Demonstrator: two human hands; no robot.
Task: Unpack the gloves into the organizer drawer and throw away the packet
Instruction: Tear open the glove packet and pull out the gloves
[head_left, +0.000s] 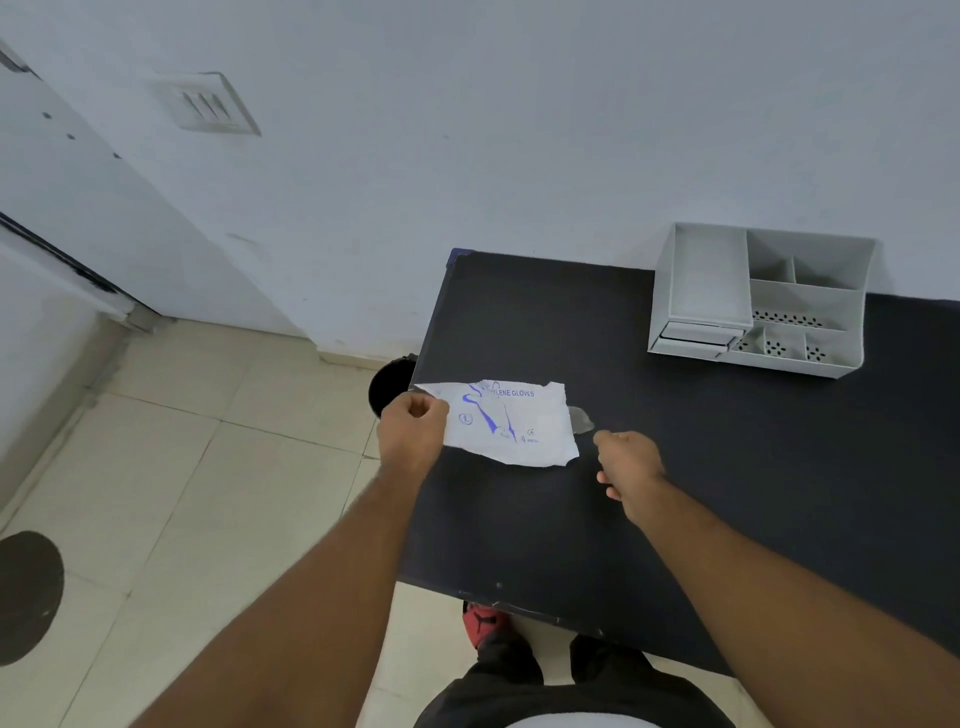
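The white glove packet (511, 423), printed in blue, hangs just above the left part of the black table (675, 467). My left hand (413, 434) pinches its left edge. A small greyish translucent bit (581, 419) shows at the packet's right edge. My right hand (628, 465) hovers just to the right of it with fingers curled and nothing visible in them. The white organizer (758, 301) stands at the table's back right, its small drawers (696, 333) shut at the lower left.
A black round bin (387, 389) stands on the tiled floor against the table's left edge, below the packet. The white wall runs behind the table. My legs and a red shoe (483, 623) are at the near edge.
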